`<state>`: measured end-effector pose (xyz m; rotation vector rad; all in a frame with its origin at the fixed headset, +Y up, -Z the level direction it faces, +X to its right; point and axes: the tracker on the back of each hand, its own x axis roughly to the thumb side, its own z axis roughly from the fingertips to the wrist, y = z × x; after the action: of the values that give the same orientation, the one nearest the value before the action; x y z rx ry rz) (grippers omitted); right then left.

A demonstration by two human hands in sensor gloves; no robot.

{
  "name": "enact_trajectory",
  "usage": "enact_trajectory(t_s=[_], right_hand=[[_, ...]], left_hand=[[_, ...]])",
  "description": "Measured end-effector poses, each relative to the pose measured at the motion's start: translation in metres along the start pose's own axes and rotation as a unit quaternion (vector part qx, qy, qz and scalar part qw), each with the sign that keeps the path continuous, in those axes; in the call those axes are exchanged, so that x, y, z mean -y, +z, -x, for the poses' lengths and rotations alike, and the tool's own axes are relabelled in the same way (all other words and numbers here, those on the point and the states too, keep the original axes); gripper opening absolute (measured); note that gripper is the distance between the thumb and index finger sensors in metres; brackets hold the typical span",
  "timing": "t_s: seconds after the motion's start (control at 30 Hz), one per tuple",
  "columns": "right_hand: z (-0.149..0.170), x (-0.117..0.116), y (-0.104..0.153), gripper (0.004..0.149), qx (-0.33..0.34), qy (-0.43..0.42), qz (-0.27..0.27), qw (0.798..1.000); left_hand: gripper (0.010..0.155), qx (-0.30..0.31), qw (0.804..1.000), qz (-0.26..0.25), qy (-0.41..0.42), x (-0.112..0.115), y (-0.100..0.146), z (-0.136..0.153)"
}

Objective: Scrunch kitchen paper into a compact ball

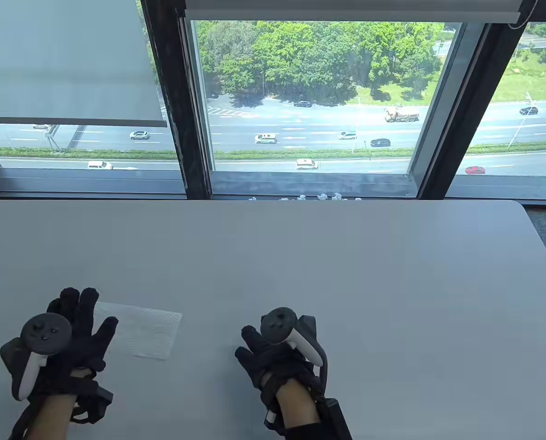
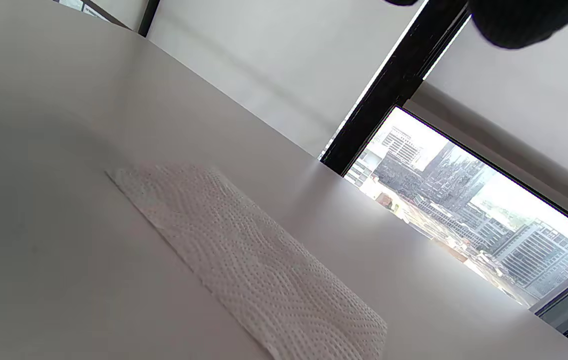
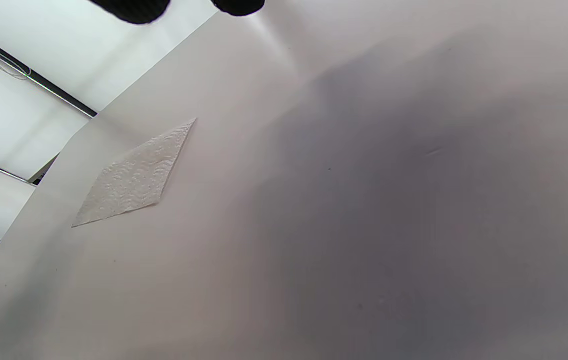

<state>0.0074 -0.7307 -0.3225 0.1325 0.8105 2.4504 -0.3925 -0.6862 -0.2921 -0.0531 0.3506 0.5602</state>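
Observation:
A flat white sheet of kitchen paper (image 1: pixel 146 331) lies on the grey table at the front left. It also shows in the left wrist view (image 2: pixel 259 270) and in the right wrist view (image 3: pixel 136 175), flat and uncrumpled. My left hand (image 1: pixel 78 325) hovers with fingers spread over the sheet's left edge and holds nothing. My right hand (image 1: pixel 277 348) is open and empty over bare table, well to the right of the sheet. Only dark fingertips (image 2: pixel 518 22) show at the top of the left wrist view, and fingertips (image 3: pixel 131 7) at the top of the right wrist view.
The grey table (image 1: pixel 346 266) runs to a far edge by a large window. Several small white paper balls (image 1: pixel 321 197) lie along the window ledge just past the far edge. The table's right edge (image 1: pixel 545 247) borders grey carpet.

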Motion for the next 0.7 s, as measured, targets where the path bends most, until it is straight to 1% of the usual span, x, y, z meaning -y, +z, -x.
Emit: enact_trajectory(t_s=[0.2,0.37,0.43,0.53,0.6,0.63,0.7], right_hand=[[-0.001,0.001,0.003,0.069,0.004,0.000,0.007,1.000],[-0.002,0.005,0.005,0.069,0.004,-0.003,0.017,1.000],[-0.001,0.006,0.004,0.069,0.002,-0.004,0.017,1.000],[-0.001,0.005,0.003,0.069,-0.001,-0.003,0.015,1.000],[-0.001,0.004,0.001,0.069,-0.003,0.000,0.010,1.000],[-0.001,0.003,0.001,0.069,-0.003,0.000,0.008,1.000],[-0.001,0.002,0.001,0.069,-0.003,0.002,0.006,1.000]], left_hand=[[0.078,0.003,1.000,0.002,0.000,0.000,-0.001,-0.003],[0.079,0.031,0.999,0.005,-0.010,0.006,0.001,-0.014],[0.078,0.060,0.998,0.020,-0.022,0.017,0.003,-0.024],[0.078,0.119,0.989,0.071,-0.045,0.043,0.011,-0.046],[0.078,0.149,0.982,0.094,-0.070,0.057,0.016,-0.059],[0.079,0.159,0.978,0.098,-0.091,0.062,0.019,-0.066],[0.079,0.162,0.977,0.087,-0.108,0.065,0.020,-0.070]])
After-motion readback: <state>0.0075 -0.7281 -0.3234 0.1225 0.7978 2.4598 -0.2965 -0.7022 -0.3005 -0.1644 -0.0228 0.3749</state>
